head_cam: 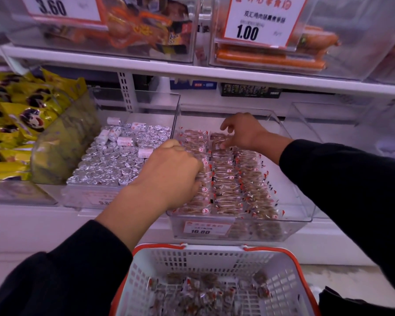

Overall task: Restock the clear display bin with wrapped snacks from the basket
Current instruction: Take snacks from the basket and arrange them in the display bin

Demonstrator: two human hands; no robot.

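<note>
Both hands are in the clear display bin (290, 221) — left hand (169, 172) curled onto the wrapped snacks (228, 179), right hand (242, 131) pinching one at the back. Arranging rows, it seems; next, more from the basket (214, 258) below.

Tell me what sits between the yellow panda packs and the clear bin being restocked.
In the head view, a clear bin of silver foil-wrapped pieces lies between the yellow panda packs and the clear display bin.
</note>
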